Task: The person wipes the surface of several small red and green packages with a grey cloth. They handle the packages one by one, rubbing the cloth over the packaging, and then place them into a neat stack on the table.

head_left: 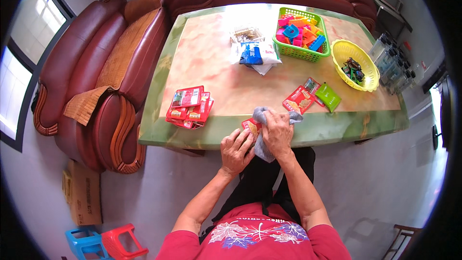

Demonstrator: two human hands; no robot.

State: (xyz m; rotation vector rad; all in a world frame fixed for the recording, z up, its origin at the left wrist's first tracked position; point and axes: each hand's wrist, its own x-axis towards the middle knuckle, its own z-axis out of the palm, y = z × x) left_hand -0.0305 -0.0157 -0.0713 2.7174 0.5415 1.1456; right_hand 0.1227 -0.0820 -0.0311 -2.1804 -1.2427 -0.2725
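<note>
My right hand (277,134) is closed on a grey cloth (262,149) at the table's near edge, and the cloth's folds show on both sides of it. Just left of it, a small red packet (250,124) is pinned under the fingertips of my left hand (236,150). The cloth lies against that packet and hides part of it. Further right lie a larger red packet (298,99), another red packet (312,85) behind it and a green packet (328,97). A stack of red packets (190,106) sits to the left on the table.
The marbled table (216,82) has a green border. On it stand a green basket (313,57) of colourful plastic pieces, a yellow basket (370,74) of small dark items, clear bottles (394,65) and a blue-and-white package (251,53). Brown sofas (91,67) border it; plastic stools (122,241) stand lower left.
</note>
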